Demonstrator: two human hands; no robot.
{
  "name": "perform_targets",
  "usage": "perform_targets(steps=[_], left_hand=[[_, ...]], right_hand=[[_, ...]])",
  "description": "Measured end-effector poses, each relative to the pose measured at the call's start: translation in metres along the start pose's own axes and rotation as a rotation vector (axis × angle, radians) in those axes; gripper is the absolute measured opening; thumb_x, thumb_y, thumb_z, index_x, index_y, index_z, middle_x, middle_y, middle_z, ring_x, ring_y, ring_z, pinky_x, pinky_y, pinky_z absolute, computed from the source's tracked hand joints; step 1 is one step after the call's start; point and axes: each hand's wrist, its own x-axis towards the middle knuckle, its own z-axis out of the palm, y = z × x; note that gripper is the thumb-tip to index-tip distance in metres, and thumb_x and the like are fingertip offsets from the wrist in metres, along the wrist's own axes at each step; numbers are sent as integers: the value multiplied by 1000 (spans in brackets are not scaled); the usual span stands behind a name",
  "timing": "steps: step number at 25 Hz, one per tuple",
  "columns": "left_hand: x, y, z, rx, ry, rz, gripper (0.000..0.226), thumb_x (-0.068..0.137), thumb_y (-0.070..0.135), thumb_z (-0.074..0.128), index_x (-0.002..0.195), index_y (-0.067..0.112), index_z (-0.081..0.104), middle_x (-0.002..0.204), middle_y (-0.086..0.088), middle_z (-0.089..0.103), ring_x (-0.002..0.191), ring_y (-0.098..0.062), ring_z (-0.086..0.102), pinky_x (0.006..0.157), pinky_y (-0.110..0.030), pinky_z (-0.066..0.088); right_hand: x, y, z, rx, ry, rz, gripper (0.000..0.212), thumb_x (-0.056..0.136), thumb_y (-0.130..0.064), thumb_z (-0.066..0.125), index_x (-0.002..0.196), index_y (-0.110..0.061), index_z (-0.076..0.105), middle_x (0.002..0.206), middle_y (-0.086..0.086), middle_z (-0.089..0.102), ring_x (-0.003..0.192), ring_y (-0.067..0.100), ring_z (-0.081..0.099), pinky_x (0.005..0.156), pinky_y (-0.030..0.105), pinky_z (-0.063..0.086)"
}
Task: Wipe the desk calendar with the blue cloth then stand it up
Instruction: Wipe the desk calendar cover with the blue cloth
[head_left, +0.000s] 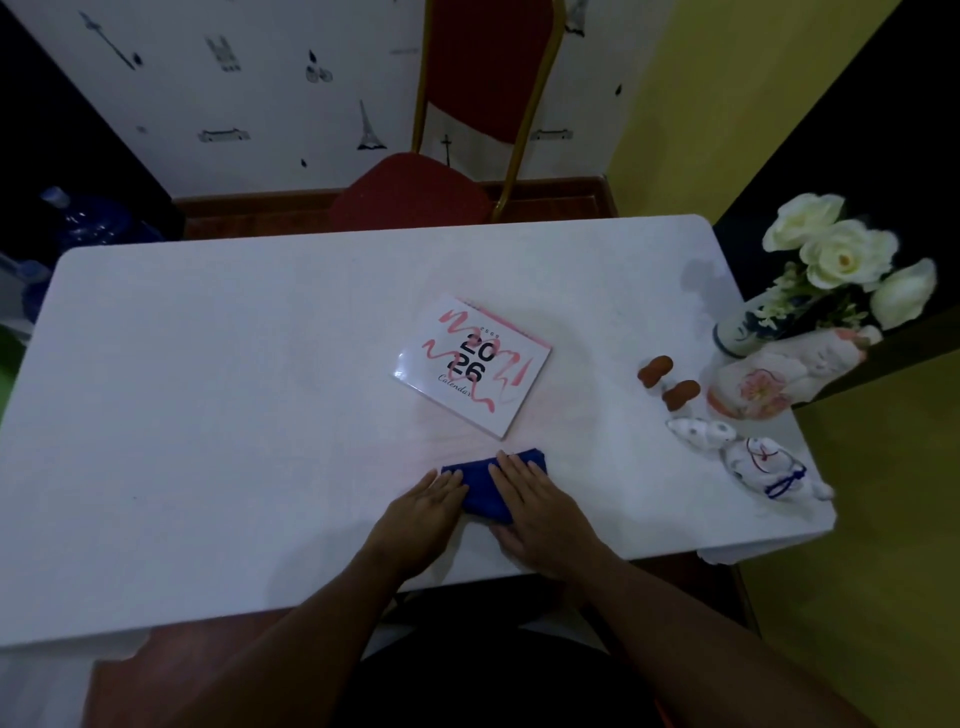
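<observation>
The desk calendar (471, 366) is lying flat near the middle of the white table (208, 389), its glossy "2026" cover facing up and its spiral binding showing along the far edge. The blue cloth (483, 486), soft and folded into a compact pad, is sitting just beside the calendar's near corner, partly hidden under both hands. The left hand (415, 514) is resting flat on the cloth's left end, fingers extended. The right hand (535, 512) is pressing flat over its right side, the thumb tucking along the near edge. Small print on the cover is proving hard to read.
</observation>
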Motion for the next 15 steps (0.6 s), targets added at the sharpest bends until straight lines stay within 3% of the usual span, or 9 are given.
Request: perform_targets(steps=[2, 4, 7, 10, 12, 15], left_hand=[[-2, -1, -4, -111, 17, -43, 49, 66, 19, 98, 112, 10, 83, 114, -9, 82, 103, -20, 81, 94, -36, 60], [-6, -3, -4, -222, 24, -55, 42, 88, 22, 81, 127, 6, 76, 131, -12, 76, 119, -24, 75, 107, -43, 54], [-10, -9, -5, -384, -45, -172, 55, 109, 38, 42, 155, 9, 51, 162, -8, 49, 154, -20, 45, 131, -36, 13], [-6, -27, -4, -414, -60, -279, 57, 112, 40, 26, 163, 16, 36, 172, -2, 32, 163, -13, 23, 130, -24, -5], [2, -44, -6, -395, -73, -319, 57, 113, 40, 21, 165, 18, 29, 175, 1, 24, 165, -12, 14, 130, -23, -5], [19, -69, -10, -331, -65, -384, 58, 113, 39, 17, 167, 17, 20, 177, -1, 15, 166, -15, 6, 132, -28, -5]], right_hand=[[9, -10, 0, 59, 52, -10, 73, 95, -37, 61, 154, 1, 40, 160, 21, 40, 148, 33, 41, 118, 50, 39], [16, -17, 0, 111, 67, -17, 68, 96, -19, 65, 154, 1, 37, 161, 20, 38, 150, 33, 38, 120, 51, 36], [17, -12, 2, 168, 29, -12, 67, 101, -5, 54, 160, -5, 22, 169, 11, 20, 157, 27, 18, 128, 45, 18], [14, -5, -5, 342, -6, 53, 70, 103, -1, 48, 163, -15, 16, 171, 3, 15, 159, 22, 14, 129, 41, 16], [20, -1, -23, 474, -53, 141, 67, 105, -5, 48, 163, -21, 20, 167, 7, 31, 152, 26, 32, 122, 39, 31], [40, 4, -56, 583, 113, 168, 48, 106, -13, 49, 153, -18, 42, 129, 15, 68, 112, 28, 68, 92, 26, 48]])
